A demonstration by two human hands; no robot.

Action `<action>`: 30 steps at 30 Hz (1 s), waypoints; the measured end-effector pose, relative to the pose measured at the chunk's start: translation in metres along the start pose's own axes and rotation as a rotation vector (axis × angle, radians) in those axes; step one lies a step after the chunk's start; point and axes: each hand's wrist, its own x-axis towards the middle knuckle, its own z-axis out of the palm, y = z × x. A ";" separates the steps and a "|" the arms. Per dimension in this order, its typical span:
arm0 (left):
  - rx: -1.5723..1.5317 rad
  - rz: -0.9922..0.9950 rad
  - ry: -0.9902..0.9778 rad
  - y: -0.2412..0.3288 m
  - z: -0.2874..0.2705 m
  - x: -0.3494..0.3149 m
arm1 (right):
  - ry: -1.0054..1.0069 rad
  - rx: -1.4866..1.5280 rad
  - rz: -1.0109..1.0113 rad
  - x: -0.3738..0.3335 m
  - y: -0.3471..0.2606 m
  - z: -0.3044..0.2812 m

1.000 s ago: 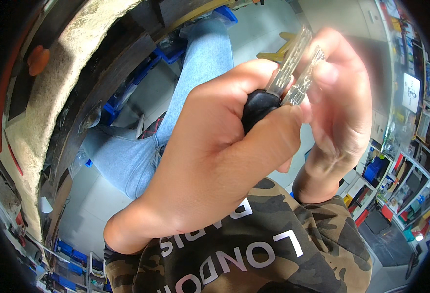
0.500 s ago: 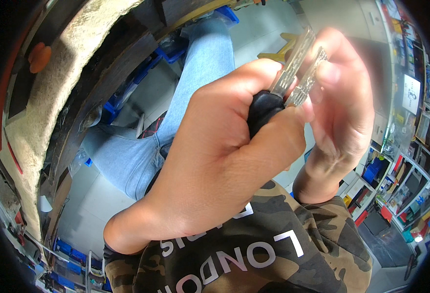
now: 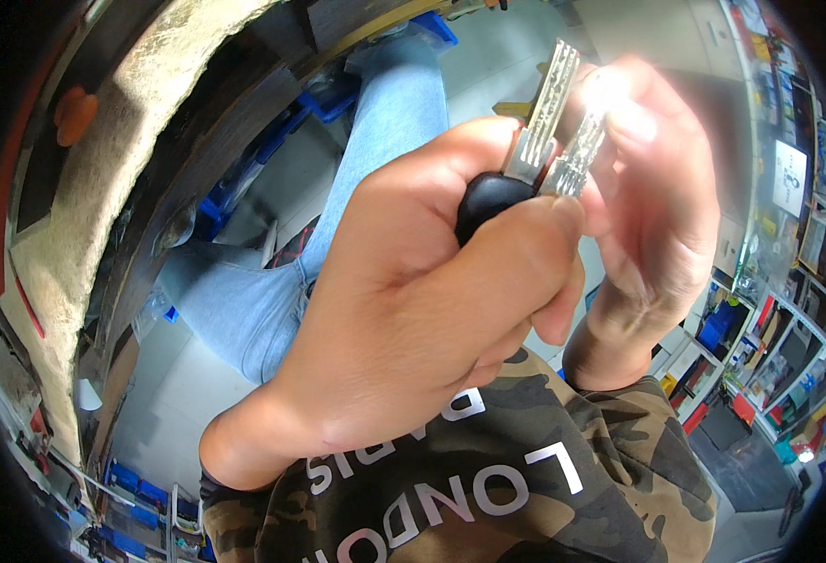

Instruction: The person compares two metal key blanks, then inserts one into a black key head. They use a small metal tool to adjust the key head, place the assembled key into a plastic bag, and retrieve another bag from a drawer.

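Note:
My left hand (image 3: pixel 413 291) is closed around a black-headed key (image 3: pixel 496 199), whose cut metal blade points up and slightly right. Beside that blade, nearly parallel with a narrow gap between them, stands a second metal key (image 3: pixel 574 159). Its lower end lies against my left thumb; the rest of that end is hidden. At the upper end of the second key, my right hand (image 3: pixel 666 178) pinches with thumb and fingertips, and strong glare washes out the contact there. Both blades show milled cuts and grooves.
A rough pale-edged bench (image 3: pixel 141 122) runs along the left, with an orange object (image 3: pixel 75 113) on it. Blue bins (image 3: pixel 235 188) sit beneath. My jeans-clad legs (image 3: pixel 394 122) stretch ahead. Crowded shelves (image 3: pixel 788 375) line the right, near a pale cabinet (image 3: pixel 685 28).
The black-headed key has shifted left and turned, so its cut face shows more and the gap between the keys is wider at the top. Left-hand fingers have moved slightly; the right hand has barely moved.

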 end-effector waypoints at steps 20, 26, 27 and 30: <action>0.492 0.470 0.011 -0.017 -0.011 0.004 | -0.233 -0.213 -0.117 0.007 -0.005 -0.012; 0.491 0.519 0.002 -0.018 -0.013 0.006 | -0.179 -0.048 -0.243 -0.001 0.004 0.003; 0.493 0.519 0.002 -0.017 -0.013 0.005 | -0.177 -0.050 -0.228 -0.002 0.002 0.005; 0.476 0.501 0.015 -0.017 -0.012 0.004 | -0.212 -0.084 -0.142 -0.003 -0.007 0.003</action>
